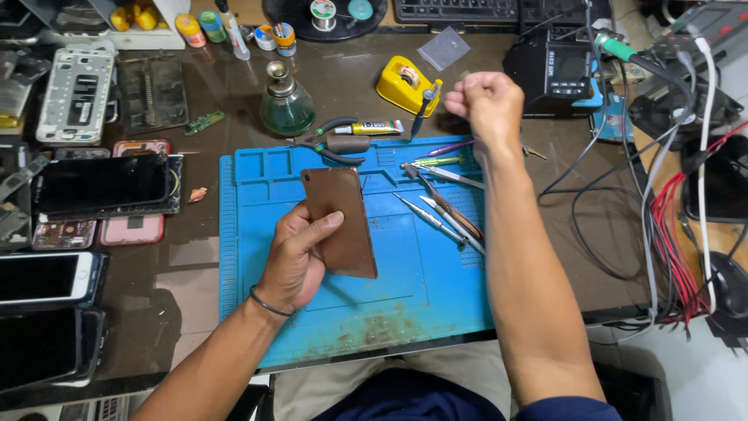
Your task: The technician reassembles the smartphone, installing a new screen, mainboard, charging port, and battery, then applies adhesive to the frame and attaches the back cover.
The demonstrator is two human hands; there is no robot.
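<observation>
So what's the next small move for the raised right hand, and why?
Probably lower the right hand to the tweezers on the blue mat. The fist is up by the tape dispenser, and whether it holds anything is unclear, while the left hand holds the brown phone ready.

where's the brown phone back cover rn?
Head view, left of centre: the brown back cover is held in the left hand above the blue mat, left of the tweezers.
</observation>
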